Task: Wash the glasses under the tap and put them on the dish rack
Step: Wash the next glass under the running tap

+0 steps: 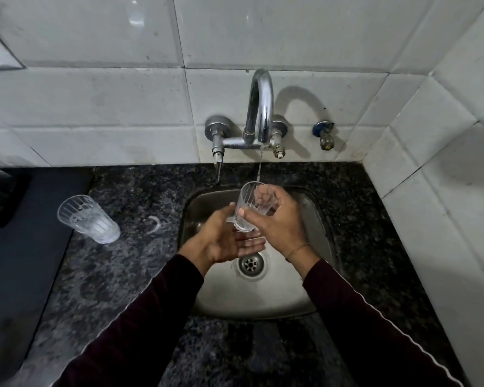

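Glass (245, 199) clear, ribbed, tilted under running tap (260, 107)

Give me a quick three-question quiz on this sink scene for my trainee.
1. True or false: water runs from the tap onto the held glass above the sink.
2. Where is the second glass? A: in the sink. B: on the counter, left of the sink. C: on a dish rack.
3. Fill in: the ___ hand grips the held glass, fingers inside it.
Key: 1 true. 2 B. 3 right hand; the left hand lies open beneath.
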